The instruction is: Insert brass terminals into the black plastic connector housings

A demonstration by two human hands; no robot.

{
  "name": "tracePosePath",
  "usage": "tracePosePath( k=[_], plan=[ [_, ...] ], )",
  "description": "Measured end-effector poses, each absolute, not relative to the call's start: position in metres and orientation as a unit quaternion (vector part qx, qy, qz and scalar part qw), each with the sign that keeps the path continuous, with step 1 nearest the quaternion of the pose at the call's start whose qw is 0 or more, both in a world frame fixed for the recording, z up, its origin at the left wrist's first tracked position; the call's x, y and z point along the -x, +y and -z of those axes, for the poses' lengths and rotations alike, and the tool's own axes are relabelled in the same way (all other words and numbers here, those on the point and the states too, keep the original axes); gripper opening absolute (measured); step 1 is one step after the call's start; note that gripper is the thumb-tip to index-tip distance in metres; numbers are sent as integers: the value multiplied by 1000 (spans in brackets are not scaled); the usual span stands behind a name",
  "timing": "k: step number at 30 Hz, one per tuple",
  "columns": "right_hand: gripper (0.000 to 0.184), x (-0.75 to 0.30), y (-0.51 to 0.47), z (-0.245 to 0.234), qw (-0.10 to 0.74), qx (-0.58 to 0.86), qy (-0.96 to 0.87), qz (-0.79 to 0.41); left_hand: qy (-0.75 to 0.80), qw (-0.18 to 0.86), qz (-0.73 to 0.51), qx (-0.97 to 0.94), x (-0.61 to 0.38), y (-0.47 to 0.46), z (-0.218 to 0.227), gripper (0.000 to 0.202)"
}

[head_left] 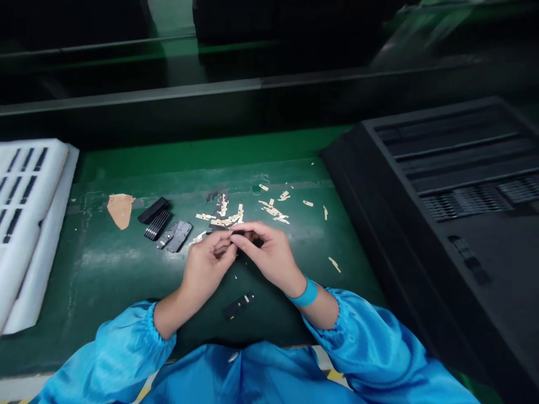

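Shiny blue fabric jacket (256,373), with gathered cuffs on both sleeves, fills the bottom edge, nearest the camera, up against a dark green, smooth-topped worktable (101,286). At the far left, stacked white foam trays (53,213) overlap one another, the upper one showing rows of slots with dark pieces in them. Next comes a tan, roughly tapered paper-like scrap (120,211), then a cluster of flat, oblong black parts (159,224), leaning on one another, some ridged, some greyish on top.

The left hand (206,269) has its thumb and fingertips drawn close together, meeting those of the right hand; between them is a small dark piece (238,232), mostly hidden by the fingers. Just beyond the fingertips lies a loose heap of thin cream-coloured strips (223,206), with dark ones among them. Below the hands, a flat black part with small pale spots (238,307) rests on the tabletop at a slant. The right hand (272,255), a teal band (309,293) round its wrist, pinches narrowly at the same dark piece. More pale strips (273,211) lie scattered beyond it, with a single notched strip (334,264) to its right. A large black tray (501,303) with recessed rows, partly filled with slim dark pieces, stands along the right side.
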State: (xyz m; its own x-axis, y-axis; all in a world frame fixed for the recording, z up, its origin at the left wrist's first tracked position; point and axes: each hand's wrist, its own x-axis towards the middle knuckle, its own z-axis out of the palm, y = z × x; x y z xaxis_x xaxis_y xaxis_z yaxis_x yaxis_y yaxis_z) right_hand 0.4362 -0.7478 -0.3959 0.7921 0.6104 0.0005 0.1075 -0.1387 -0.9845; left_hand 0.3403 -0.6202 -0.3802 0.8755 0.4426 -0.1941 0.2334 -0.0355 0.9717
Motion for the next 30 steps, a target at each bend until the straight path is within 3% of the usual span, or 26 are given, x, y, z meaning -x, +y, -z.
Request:
tracePosePath(
  k=[14, 22, 30],
  plan=[
    [22, -433, -747, 394, 600, 743, -239, -177, 234, 624, -88, -740, -339, -621, 381, 16],
    [23, -425, -744, 390, 601, 753, -227, -142, 226, 519, -149, -811, -336, -627, 387, 14],
    [24, -430, -743, 393, 637, 722, -212, -165, 224, 615, -128, -745, -338, -621, 390, 19]
  ],
)
